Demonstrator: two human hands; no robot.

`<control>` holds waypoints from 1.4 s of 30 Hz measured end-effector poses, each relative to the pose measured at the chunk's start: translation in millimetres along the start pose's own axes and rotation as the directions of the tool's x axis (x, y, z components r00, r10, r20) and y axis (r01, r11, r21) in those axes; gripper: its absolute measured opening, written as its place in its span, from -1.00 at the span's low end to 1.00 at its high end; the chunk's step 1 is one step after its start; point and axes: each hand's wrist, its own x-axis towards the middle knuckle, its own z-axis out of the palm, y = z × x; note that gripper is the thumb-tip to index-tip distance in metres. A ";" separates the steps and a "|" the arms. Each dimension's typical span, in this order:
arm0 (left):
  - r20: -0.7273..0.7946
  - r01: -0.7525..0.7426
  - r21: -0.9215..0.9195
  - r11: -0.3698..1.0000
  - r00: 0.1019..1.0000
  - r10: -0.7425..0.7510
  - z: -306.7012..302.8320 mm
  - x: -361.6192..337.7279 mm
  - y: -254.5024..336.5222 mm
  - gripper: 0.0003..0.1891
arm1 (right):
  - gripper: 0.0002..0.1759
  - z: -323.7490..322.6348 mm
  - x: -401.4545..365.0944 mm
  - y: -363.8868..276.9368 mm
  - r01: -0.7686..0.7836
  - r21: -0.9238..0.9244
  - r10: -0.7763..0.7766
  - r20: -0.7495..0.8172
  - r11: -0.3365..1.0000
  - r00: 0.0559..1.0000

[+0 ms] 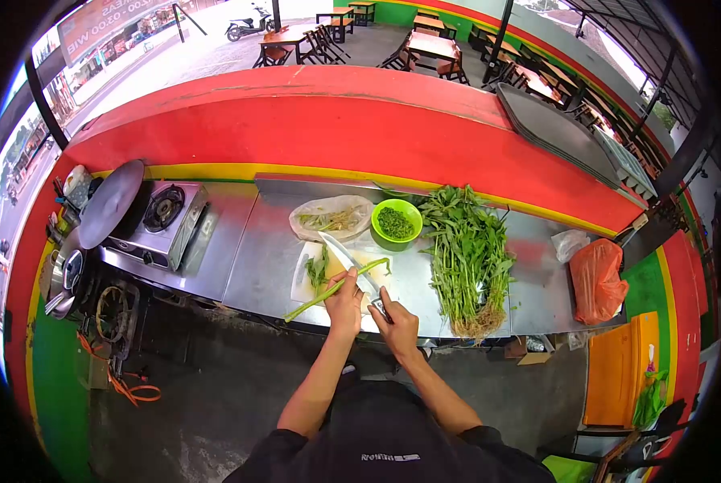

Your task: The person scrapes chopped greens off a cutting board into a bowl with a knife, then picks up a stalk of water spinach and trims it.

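Observation:
My left hand (345, 306) is closed around a long green vegetable stem (311, 303), which slants across in front of me with its upper end curling to the right. In my right hand (397, 324) is the handle of a large kitchen knife (341, 253), its blade pointing up and left and passing close to the stem. Beneath both hands lies a white cutting board (299, 287) with some leafy greens (316, 270) on it. Just beyond the board stand a lime-green bowl (390, 244) of finely chopped greens and an open plastic bag (359, 209) holding stem trimmings.
To the right lies a big bundle of leafy stems (461, 266) with roots toward me. An orange-red plastic bag (598, 282) sits at the counter's right end. On the left are a gas stove (163, 213) and a large round metal lid or pan (113, 204). A red wall (296, 125) backs the steel counter.

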 end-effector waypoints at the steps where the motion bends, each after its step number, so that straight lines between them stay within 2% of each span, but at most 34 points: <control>1: -0.001 0.031 0.015 0.999 1.000 -0.031 -0.5 -0.3 0.8 -0.79 | -0.43 0.1 -0.7 -2.7 -0.015 0.014 0.014 0.005 1.000 1.000; 2: -0.003 0.062 0.030 0.998 0.998 -0.062 3.2 -2.9 4.5 -0.80 | -0.43 2.3 -1.5 -1.9 -0.016 0.014 0.016 0.005 1.000 1.000; 3: 0.037 0.046 0.020 0.999 0.998 -0.047 8.9 -5.3 5.6 -0.78 | -0.43 5.1 -2.4 -0.3 -0.002 0.023 0.002 0.003 1.000 1.000; 7: 0.020 0.001 0.009 1.000 1.000 -0.001 23.7 -13.8 8.7 -0.78 | -0.42 11.2 -4.7 -0.3 0.024 0.043 -0.023 -0.016 0.999 1.000; 13: -0.060 0.015 0.090 0.996 0.998 -0.010 17.1 -12.2 11.1 -0.76 | -0.42 7.9 -4.0 -6.0 0.002 0.041 -0.001 -0.011 0.999 1.000; 21: -0.042 -0.050 0.116 0.992 0.998 0.055 3.9 -11.1 13.0 -0.74 | -0.41 5.2 2.2 -0.6 -0.007 0.036 0.009 -0.061 0.999 0.998; 23: -0.075 -0.019 0.000 1.000 0.997 0.019 7.3 -11.9 16.7 -0.71 | -0.40 6.2 2.6 -0.2 -0.009 0.053 0.012 -0.069 0.999 0.998; 27: -0.078 0.011 -0.036 0.999 0.997 -0.014 4.2 -14.4 22.2 -0.68 | -0.40 8.5 0.2 1.9 -0.036 0.061 0.040 -0.065 0.998 0.997; 29: -0.114 0.099 -0.076 0.992 0.988 -0.108 1.8 -16.5 24.5 -0.58 | -0.40 10.7 -2.0 2.2 -0.035 0.056 0.039 -0.066 0.998 0.997; 32: -0.097 0.086 -0.087 0.993 0.991 -0.094 1.8 -19.5 24.9 -0.52 | -0.40 12.9 -3.1 1.8 -0.032 0.076 0.037 -0.070 0.997 0.997; 33: -0.078 0.078 -0.119 0.990 0.993 -0.088 4.0 -23.0 25.6 -0.62 | -0.39 13.3 -2.8 1.6 -0.023 0.078 0.028 -0.076 0.997 0.997; 34: -0.079 0.078 -0.118 0.990 0.993 -0.087 2.6 -23.5 21.9 -0.62 | -0.39 13.7 -2.6 1.4 -0.014 0.079 0.020 -0.081 0.997 0.996; 36: 0.021 -0.021 0.071 0.997 1.000 0.019 2.0 -24.7 14.5 -0.63 | -0.39 13.3 -1.1 0.1 0.009 0.080 -0.002 -0.084 0.997 0.996; 37: 0.128 -0.122 0.166 0.978 0.987 0.101 2.3 -24.8 10.3 -0.68 | -0.39 13.1 -0.2 -0.5 0.032 0.079 -0.025 -0.087 0.996 0.996; 38: 0.129 -0.123 0.166 0.978 0.986 0.102 3.7 -25.8 12.1 -0.68 | -0.39 13.0 0.5 -2.0 0.032 0.079 -0.025 -0.088 0.996 0.996; 40: 0.148 -0.065 0.338 0.939 0.989 0.016 6.7 -28.3 15.0 -0.71 | -0.38 12.3 1.0 -5.3 0.048 0.101 -0.040 -0.082 0.994 0.996; 42: 0.165 -0.094 0.335 0.938 0.986 0.040 8.8 -28.1 15.5 -0.76 | -0.37 11.8 1.0 -6.0 0.048 0.094 -0.041 -0.072 0.994 0.997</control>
